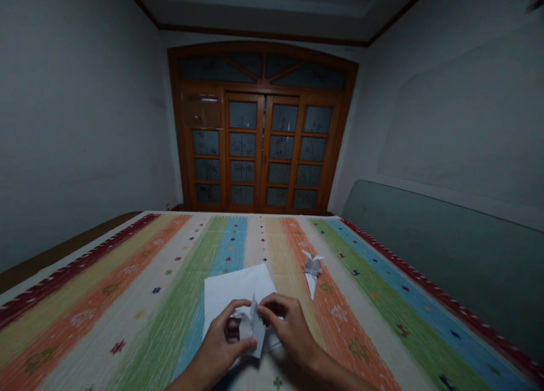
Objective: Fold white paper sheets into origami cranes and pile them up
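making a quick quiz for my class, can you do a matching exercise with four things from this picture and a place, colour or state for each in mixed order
Things
1. doors
2. paper figure
3. folded paper
4. white paper

Place, colour or state
a. between the left hand and the right hand
b. spread flat, partly hidden behind the hands
c. brown, with glass panes
d. on the tablecloth, right of the white paper

Pairs: 1-c, 2-d, 3-a, 4-b
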Tool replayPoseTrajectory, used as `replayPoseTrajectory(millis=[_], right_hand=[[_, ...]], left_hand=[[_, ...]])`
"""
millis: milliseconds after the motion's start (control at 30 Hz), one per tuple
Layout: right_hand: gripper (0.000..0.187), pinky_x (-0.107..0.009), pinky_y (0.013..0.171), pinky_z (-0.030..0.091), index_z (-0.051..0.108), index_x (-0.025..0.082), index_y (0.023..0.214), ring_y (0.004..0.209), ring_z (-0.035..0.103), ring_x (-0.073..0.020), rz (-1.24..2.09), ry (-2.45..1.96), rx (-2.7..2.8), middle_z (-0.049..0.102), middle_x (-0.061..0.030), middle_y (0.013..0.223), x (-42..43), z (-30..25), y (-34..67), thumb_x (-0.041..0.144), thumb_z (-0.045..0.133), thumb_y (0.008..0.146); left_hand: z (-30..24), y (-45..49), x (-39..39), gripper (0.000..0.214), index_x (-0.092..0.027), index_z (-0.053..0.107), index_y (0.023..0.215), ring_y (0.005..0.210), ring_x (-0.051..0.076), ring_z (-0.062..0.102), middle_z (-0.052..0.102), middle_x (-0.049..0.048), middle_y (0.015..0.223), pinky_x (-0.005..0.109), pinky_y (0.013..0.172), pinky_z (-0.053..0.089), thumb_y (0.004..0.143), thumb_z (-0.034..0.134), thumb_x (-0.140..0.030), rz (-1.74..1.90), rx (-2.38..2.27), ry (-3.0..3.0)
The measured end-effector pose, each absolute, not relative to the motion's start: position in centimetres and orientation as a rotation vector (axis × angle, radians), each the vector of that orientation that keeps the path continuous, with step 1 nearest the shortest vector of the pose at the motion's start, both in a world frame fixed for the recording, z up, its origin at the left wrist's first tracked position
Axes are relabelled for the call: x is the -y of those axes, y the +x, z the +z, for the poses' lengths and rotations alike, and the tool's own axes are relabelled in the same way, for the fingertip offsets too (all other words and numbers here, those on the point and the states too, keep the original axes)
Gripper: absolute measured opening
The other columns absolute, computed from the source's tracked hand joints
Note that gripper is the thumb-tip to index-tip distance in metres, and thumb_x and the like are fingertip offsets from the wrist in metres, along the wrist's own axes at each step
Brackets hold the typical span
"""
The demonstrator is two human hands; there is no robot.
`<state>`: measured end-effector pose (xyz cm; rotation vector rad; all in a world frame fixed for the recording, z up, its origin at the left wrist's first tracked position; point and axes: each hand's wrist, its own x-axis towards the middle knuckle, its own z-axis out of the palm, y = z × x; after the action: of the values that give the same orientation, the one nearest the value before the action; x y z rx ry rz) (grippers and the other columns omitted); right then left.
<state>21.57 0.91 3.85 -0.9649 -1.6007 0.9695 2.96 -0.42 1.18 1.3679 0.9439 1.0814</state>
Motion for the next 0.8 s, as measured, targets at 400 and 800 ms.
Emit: replayPoseTrajectory(millis=[400, 800], right_hand=[[0.037, -0.035, 0.085, 0.055, 0.071, 0.021, 0.1, 0.098, 0.065, -0.0232, 0.386, -0.857, 1.931, 0.064, -0.0074, 0.105, 0.1, 3.4, 21.7, -0.007, 0.064, 0.076], [0.03, -0.039, 0.076, 0.054, 0.068, 0.018, 0.113, 0.09, 0.061, -0.0262, -0.192, -0.69, 2.15, 0.073, -0.0114, 0.098, -0.5, 3.3, 22.2, 0.001, 0.054, 0.093]], left_hand=[[0.0, 2.9, 0.3, 0.073, -0.022, 0.042, 0.138, 0.055, 0.012, 0.056, 0.06, -0.0072, 0.071, 0.02, 0.051, 0.039, 0.079, 0.083, -0.036, 1.183, -0.928, 1.389], [0.3, 3.0, 0.2, 0.05, -0.022, 0.057, 0.114, 0.053, 0.011, 0.048, 0.053, -0.0079, 0.067, 0.019, 0.048, 0.035, 0.077, 0.083, -0.044, 1.256, -1.027, 1.402]])
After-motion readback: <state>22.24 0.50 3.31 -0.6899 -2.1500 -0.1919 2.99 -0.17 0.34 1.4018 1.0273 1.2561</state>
